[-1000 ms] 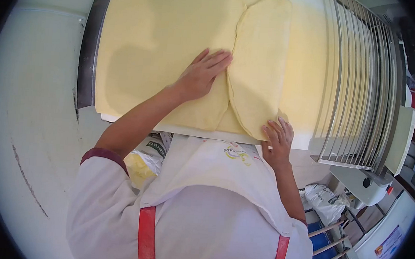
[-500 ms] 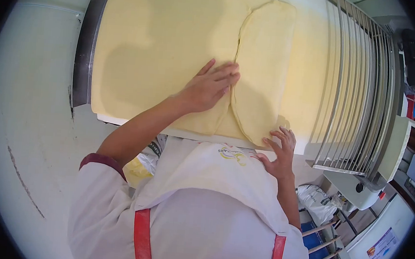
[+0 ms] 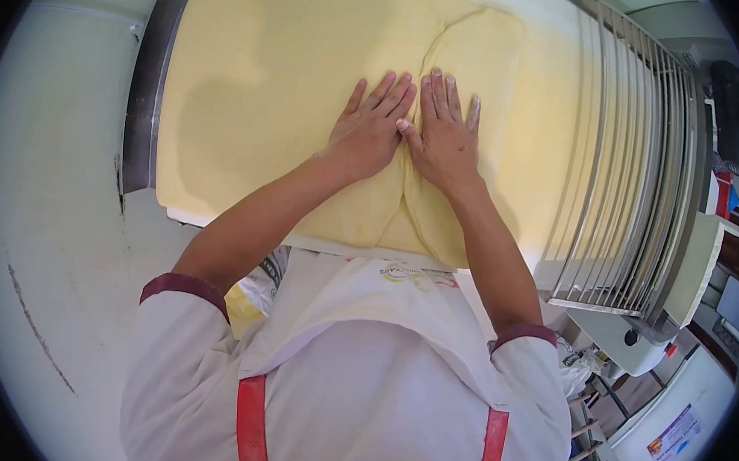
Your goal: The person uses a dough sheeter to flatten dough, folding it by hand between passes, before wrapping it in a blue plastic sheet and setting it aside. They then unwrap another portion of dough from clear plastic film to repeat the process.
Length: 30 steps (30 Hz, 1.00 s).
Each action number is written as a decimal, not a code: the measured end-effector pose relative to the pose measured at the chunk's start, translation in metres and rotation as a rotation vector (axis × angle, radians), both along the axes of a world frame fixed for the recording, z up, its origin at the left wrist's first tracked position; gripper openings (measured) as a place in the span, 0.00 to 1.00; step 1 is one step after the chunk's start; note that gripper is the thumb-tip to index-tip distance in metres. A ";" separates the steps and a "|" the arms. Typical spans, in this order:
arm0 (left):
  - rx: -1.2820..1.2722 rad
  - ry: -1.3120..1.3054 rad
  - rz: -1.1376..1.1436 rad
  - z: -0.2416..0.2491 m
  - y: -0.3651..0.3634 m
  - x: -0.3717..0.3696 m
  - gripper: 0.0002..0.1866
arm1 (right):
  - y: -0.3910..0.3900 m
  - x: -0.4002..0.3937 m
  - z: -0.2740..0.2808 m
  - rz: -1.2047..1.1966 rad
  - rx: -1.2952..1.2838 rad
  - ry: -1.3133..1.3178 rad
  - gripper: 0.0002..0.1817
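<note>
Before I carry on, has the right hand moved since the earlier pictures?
Yes: the right hand went from the dough's near edge inward to the seam, away from the metal rack.

The poster is too small to read, and the apron partly hides a bag.

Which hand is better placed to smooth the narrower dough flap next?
Right, probably: the right hand lies mostly on the narrower flap, while the left hand rests on the wider dough section across the seam.
</note>
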State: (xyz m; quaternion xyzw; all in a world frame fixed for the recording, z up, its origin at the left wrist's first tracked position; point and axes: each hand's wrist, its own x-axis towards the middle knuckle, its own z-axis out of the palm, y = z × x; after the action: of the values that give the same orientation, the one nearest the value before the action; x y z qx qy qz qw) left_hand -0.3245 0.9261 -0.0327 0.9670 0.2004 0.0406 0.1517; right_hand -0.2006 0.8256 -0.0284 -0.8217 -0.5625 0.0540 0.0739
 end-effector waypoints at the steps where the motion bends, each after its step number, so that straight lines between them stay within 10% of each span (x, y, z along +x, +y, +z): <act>1: -0.033 0.004 -0.004 0.002 0.002 0.000 0.29 | -0.001 0.002 0.000 -0.003 0.008 0.007 0.41; 22: 0.042 -0.025 -0.054 0.002 -0.013 0.056 0.32 | -0.080 -0.029 0.019 0.096 0.132 0.196 0.31; 30: 0.193 0.100 -0.028 0.005 -0.025 0.070 0.34 | -0.314 0.016 0.069 -0.689 0.716 0.356 0.15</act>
State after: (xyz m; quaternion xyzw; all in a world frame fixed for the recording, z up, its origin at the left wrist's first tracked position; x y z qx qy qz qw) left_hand -0.2542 0.9006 -0.0276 0.9806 0.1895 0.0092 0.0483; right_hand -0.1841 0.5112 0.0410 -0.8604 -0.2215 -0.0302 0.4580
